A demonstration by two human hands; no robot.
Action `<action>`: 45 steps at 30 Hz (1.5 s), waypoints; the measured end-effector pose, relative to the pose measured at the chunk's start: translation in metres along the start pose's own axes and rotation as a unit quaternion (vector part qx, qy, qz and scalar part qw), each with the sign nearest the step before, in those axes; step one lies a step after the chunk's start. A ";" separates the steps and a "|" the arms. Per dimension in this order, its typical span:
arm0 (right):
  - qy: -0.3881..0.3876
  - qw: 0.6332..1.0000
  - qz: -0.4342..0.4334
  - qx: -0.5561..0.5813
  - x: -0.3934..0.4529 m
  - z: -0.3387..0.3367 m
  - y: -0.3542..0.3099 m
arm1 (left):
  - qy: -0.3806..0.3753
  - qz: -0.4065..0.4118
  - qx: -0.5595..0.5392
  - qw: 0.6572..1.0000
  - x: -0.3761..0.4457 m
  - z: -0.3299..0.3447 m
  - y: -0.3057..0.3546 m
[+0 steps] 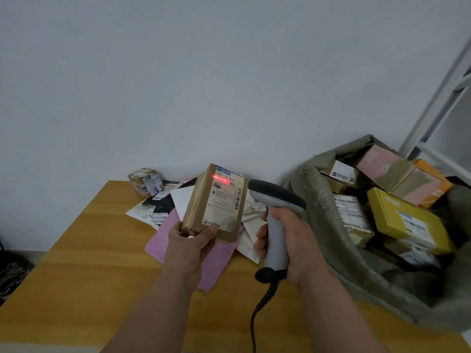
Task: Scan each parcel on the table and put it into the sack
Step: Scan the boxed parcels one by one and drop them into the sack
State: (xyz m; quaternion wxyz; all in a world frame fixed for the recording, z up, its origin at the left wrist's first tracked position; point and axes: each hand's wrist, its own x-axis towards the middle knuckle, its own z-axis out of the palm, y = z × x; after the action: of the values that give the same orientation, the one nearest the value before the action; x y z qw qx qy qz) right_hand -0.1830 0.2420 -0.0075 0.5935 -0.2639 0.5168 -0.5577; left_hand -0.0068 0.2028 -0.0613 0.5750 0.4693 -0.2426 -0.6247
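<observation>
Gripping brown cardboard parcel (216,202) in left hand (190,240), tilted above pink mailer (163,244) on wooden surface (84,263). Clutching grey barcode scanner (276,215) in right hand (293,240), red line hitting label. Sitting right: green sack (331,225), crowding with boxes. Lying behind: taped small box (146,182).

You get dim, flat, cool light with no clear source; the wall (229,72) reads grey-blue and shadows are faint. The scanner's red line (222,178) glows on the box label (224,200), the brightest spot. The view is soft overall, small print unreadable. The sack (331,225) at the right edge smears, and wide-angle distortion bends the frame (433,98).
</observation>
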 end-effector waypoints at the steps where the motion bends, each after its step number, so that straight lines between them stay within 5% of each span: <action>1: 0.004 1.000 -0.001 0.004 -0.002 -0.001 0.000 | -0.005 0.000 0.002 1.000 -0.001 0.001 -0.001; 18: 0.222 0.962 -0.160 -0.028 -0.002 -0.005 0.000 | -0.174 -0.034 0.054 0.983 0.010 0.055 0.011; 28: 0.317 0.909 -0.268 -0.030 -0.011 -0.051 -0.031 | -0.317 -0.012 0.184 0.930 -0.017 0.148 -0.008; 35: 0.369 0.885 -0.278 -0.051 0.011 -0.128 -0.074 | -0.274 0.021 0.359 0.892 -0.004 0.223 -0.017; 40: 0.362 0.897 -0.206 -0.146 0.054 -0.167 -0.079 | -0.234 0.028 0.407 0.882 0.026 0.249 -0.040; 45: 0.342 0.899 -0.176 -0.209 0.083 -0.182 -0.069 | -0.184 -0.045 0.431 0.882 0.039 0.263 -0.055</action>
State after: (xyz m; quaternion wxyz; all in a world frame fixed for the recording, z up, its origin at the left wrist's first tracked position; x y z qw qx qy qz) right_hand -0.3880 0.1961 -0.0319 0.2037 -0.2617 0.7374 -0.5884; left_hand -0.2572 0.1160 -0.0036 0.2325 0.5579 -0.5682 -0.5584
